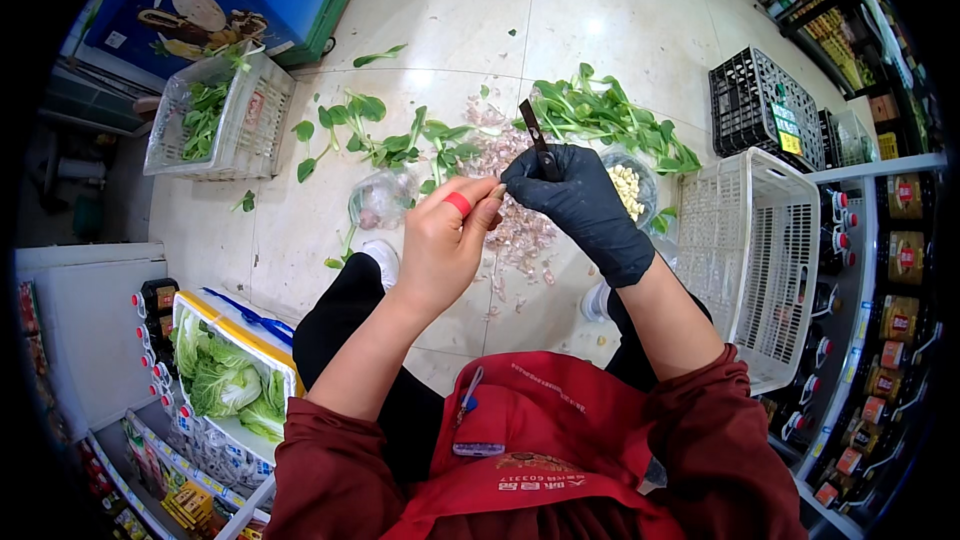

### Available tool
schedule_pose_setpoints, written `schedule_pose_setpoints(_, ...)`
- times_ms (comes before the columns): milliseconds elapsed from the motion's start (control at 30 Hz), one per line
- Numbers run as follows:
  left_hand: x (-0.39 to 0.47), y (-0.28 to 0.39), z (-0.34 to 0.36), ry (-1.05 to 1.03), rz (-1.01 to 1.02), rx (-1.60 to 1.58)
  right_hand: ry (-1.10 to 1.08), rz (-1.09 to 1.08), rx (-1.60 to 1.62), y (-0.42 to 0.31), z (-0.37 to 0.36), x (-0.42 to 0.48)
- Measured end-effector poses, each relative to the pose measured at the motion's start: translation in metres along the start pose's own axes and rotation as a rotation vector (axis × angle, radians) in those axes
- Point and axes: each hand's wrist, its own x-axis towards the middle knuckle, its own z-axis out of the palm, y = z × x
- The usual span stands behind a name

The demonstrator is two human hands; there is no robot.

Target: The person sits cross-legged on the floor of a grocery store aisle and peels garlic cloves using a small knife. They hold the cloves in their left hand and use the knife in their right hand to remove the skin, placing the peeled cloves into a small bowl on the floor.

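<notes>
Between the thumb and fingertips of my left hand (448,236), which has a red band around one finger, is a small garlic clove (497,192). My right hand (574,191), in a black glove, meets the clove with its fingertips and grips a small dark knife (533,126) that sticks up past the knuckles. Below both hands, papery garlic skins (525,240) lie scattered over the floor. Peeled cloves (627,190) fill part of a clear container (651,178), partly hidden behind the glove. A clear plastic bag (384,195) with some garlic sits left of my left hand.
Leafy greens (600,112) lie loose on the tiled floor (450,7). At the left are a white crate (259,120) of greens and a foam box (291,382) of cabbages. An upright white crate (712,262), a black crate (761,105) and bottle shelves (862,240) line the right.
</notes>
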Motion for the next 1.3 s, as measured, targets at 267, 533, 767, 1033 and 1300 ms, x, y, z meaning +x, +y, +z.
schedule_pose_setpoints(267, -0.006, -0.007, 0.002, -0.053, -0.252, -0.416, -0.044, -0.017, 0.013, 0.001, -0.001, 0.001)
schedule_pose_setpoints(533, -0.002, -0.005, -0.003, -0.118, -0.422, -0.687, -0.067, -0.006, 0.032, 0.001, -0.001, 0.001)
schedule_pose_setpoints(767, 0.000, -0.006, -0.002, 0.057, 0.011, -0.028, -0.019, 0.120, 0.026, -0.011, -0.003, -0.001)
schedule_pose_setpoints(1033, 0.002, -0.005, -0.002, 0.121, 0.362, 0.322, -0.048, 0.162, 0.050, -0.006, -0.006, -0.001)
schedule_pose_setpoints(1300, -0.004, -0.010, 0.004, 0.024, -0.257, -0.467, 0.008, 0.022, -0.003, -0.002, 0.001, -0.003)
